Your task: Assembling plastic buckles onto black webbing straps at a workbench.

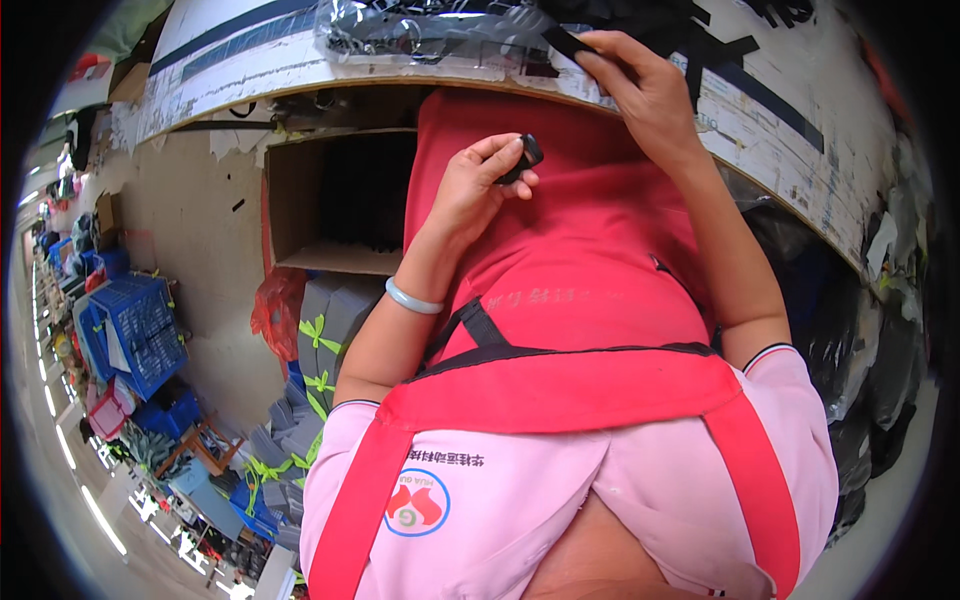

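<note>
Left hand pinches a small black clip between thumb and fingertips, just over the red apron, wrist bent back and forearm rising from seven o'clock. Right hand, up at one o'clock, grips a black strap at the bench edge; best to hold that strap taut and the clip squarely pinched.

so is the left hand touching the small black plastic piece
Touching: the head view shows the left hand pinching the small black plastic piece between thumb and fingertips.
</note>
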Demonstrator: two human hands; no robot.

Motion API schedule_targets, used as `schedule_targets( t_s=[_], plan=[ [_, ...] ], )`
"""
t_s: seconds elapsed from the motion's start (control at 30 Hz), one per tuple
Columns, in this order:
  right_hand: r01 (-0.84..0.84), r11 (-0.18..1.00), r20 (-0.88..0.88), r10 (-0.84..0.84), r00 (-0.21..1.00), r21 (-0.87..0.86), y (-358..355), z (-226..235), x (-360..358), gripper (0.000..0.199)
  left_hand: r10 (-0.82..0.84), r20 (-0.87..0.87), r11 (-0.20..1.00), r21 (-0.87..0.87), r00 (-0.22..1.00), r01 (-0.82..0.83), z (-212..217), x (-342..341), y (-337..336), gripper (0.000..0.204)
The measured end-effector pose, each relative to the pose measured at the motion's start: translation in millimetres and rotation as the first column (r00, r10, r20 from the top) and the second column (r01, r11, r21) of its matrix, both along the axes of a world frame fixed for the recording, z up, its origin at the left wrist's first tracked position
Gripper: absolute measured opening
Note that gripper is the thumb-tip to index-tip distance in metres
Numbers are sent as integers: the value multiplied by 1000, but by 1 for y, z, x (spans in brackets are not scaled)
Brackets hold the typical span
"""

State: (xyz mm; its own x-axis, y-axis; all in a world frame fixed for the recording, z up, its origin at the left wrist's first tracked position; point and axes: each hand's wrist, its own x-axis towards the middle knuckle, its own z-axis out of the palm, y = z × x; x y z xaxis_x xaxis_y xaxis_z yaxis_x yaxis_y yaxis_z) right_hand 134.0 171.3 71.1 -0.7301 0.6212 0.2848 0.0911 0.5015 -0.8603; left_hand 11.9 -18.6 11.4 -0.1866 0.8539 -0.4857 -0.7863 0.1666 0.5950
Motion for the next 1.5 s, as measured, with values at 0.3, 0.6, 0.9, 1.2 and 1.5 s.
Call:
schedule_targets(
  t_s=[0.3,0.6,0.9,1.2,1.5],
  plan=[
    [-1,564,179,263,948,-825,-49,3,32,20,-88,596,970,233,798,-67,-6,3,0,23],
    [-147,447,52,404,913,-882,-53,3,21,21,-78,506,978,208,859,-33,0,16,-5,22],
    [-166,480,-24,289,957,-861,-59,-24,18,28,94,73,994,49,993,-97,6,16,0,19],
    [-167,958,-131,139,982,-232,-65,-19,21,14,176,-75,984,-23,982,-178,9,18,3,25],
    [-96,821,307,315,898,-562,-55,-8,29,20,229,-427,972,45,875,-232,19,18,2,18]
  ],
)
